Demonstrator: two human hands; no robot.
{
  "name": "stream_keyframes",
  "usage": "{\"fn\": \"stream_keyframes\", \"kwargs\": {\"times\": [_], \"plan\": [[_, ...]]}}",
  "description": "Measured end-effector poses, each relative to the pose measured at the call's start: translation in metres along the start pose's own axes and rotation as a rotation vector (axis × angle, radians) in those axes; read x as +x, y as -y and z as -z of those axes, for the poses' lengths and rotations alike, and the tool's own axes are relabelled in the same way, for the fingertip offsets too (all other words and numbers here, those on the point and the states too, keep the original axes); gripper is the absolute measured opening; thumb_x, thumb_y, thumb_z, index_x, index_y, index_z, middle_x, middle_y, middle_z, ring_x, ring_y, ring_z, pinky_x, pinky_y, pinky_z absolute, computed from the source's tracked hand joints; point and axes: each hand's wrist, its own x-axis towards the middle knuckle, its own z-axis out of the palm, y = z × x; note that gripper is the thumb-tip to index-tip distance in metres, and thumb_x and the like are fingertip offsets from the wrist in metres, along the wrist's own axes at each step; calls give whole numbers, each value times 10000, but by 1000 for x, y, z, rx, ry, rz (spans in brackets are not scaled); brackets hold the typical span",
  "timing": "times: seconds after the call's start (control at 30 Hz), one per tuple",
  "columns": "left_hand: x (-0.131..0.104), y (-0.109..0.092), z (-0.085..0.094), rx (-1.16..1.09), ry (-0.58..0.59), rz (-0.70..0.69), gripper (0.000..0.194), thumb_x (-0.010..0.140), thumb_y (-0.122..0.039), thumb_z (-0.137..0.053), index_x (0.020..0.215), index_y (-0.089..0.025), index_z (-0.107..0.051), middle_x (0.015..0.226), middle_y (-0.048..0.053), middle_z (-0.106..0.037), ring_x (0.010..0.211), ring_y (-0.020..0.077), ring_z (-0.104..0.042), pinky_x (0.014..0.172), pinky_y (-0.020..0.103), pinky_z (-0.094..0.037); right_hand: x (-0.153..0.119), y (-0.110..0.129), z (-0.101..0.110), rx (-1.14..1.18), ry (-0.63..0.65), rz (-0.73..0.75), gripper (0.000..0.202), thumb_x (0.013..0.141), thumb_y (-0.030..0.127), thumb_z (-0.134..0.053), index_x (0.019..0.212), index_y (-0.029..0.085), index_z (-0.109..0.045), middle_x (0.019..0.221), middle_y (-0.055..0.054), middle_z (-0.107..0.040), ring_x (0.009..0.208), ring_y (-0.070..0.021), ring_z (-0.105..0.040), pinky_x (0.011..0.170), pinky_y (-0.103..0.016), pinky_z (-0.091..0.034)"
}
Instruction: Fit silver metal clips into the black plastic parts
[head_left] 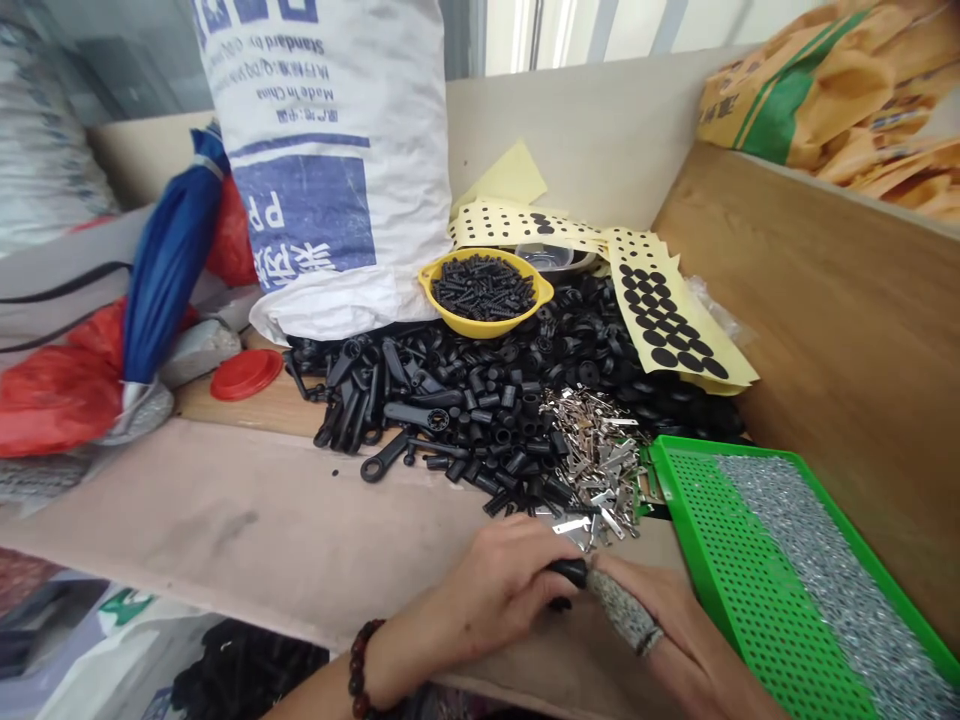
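Observation:
At the table's front edge my left hand is closed around a small black plastic part. Most of that part is hidden by the fingers. My right hand meets it from the other side, its fingers closed; what they grip cannot be made out. One digit of the right hand wears a speckled grey wrap. Just beyond both hands lies a pile of small flat metal pieces. Left of it are short black tubes and black crank-like handles.
A green perforated tray with small silvery bits stands at right. Behind the piles are a yellow bowl of black screw-like parts, sticker sheets and a white sack. A blue umbrella and red lid are left.

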Motion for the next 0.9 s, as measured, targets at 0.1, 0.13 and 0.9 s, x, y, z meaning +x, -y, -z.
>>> {"fn": "stream_keyframes", "kwargs": {"times": [0.1, 0.13, 0.9], "plan": [[-2, -2, 1, 96, 4, -67, 244, 940, -220, -422, 1091, -142, -598, 975, 96, -669, 908, 191, -570, 852, 302, -449, -2, -2, -2, -108, 0, 93, 170, 794, 170, -366, 807, 211, -530, 731, -39, -624, 656, -199, -601, 631, -282, -484], [-3, -3, 1, 88, -1, -61, 243, 939, -223, -426, 1088, -140, -599, 983, 100, -668, 907, 192, -570, 852, 303, -450, -2, -3, -3, -135, -19, 119, 172, 798, 155, -356, 809, 213, -518, 725, -35, -623, 650, -193, -602, 623, -276, -480], [-16, -3, -30, -202, -163, 110, 388, 930, -437, -432, 938, -139, -679, 810, 72, -667, 759, 172, -603, 705, 257, -464, -25, -20, -30, -213, -188, 172, 185, 774, 119, -322, 818, 230, -464, 663, -14, -580, 574, -187, -559, 528, -279, -408]]}}
